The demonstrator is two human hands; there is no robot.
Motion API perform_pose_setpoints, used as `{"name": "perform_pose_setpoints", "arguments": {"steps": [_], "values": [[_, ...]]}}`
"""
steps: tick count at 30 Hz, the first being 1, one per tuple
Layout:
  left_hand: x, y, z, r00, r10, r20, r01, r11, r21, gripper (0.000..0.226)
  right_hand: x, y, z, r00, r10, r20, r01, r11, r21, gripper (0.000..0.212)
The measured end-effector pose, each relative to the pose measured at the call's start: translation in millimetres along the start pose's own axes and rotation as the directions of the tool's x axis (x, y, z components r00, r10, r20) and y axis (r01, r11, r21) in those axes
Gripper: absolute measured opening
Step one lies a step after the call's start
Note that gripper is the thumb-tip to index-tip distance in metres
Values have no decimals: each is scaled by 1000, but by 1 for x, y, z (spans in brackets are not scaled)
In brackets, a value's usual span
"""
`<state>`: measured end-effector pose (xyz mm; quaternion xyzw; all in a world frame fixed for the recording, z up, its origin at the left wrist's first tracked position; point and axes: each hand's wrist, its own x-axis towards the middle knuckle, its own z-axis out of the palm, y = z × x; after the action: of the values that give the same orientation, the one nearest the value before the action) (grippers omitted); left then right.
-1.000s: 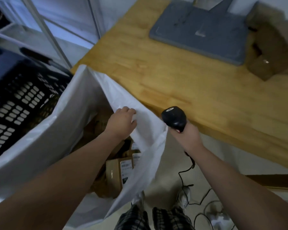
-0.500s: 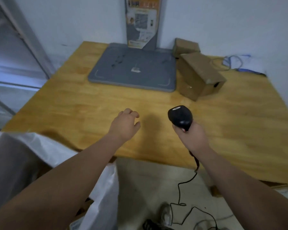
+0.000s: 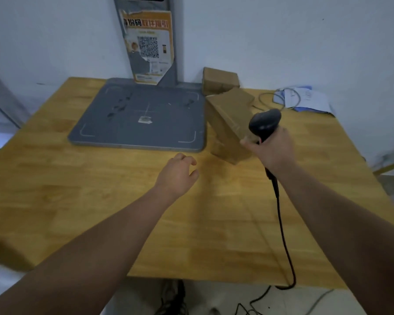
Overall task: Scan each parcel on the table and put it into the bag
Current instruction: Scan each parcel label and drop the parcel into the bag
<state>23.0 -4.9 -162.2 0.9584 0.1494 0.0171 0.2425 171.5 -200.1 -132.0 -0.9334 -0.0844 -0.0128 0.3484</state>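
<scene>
Two brown cardboard parcels lie on the wooden table (image 3: 77, 201): a long one (image 3: 231, 119) just right of the grey pad, and a smaller one (image 3: 220, 80) behind it by the wall. My right hand (image 3: 272, 151) grips a black handheld scanner (image 3: 263, 125) with its head over the long parcel's near end. My left hand (image 3: 176, 173) hovers above the table, empty, fingers loosely curled, a short way left of and nearer than that parcel. Only a white corner of the bag (image 3: 0, 280) shows at the bottom left.
A grey weighing pad (image 3: 141, 119) with an upright post and a QR poster (image 3: 148, 46) stands at the back centre. Papers and a grey cable (image 3: 303, 98) lie at the back right. The scanner's black cord (image 3: 284, 235) trails over the table's front edge.
My view has swung from the bag up to the table. My left hand let go of the bag's rim and moved forward over the table. My right hand carried the scanner towards the long parcel.
</scene>
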Motion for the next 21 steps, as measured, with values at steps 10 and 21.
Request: {"name": "perform_pose_setpoints", "arguments": {"steps": [10, 21], "values": [[54, -18, -26, 999, 30, 39, -30, 999, -11, 37, 53, -13, 31, 966, 94, 240, 11, 916, -401, 107], [60, -8, -11, 997, 17, 79, 3, 968, -250, 40, 32, -20, 5, 973, 110, 204, -141, 979, 148, 45]]}}
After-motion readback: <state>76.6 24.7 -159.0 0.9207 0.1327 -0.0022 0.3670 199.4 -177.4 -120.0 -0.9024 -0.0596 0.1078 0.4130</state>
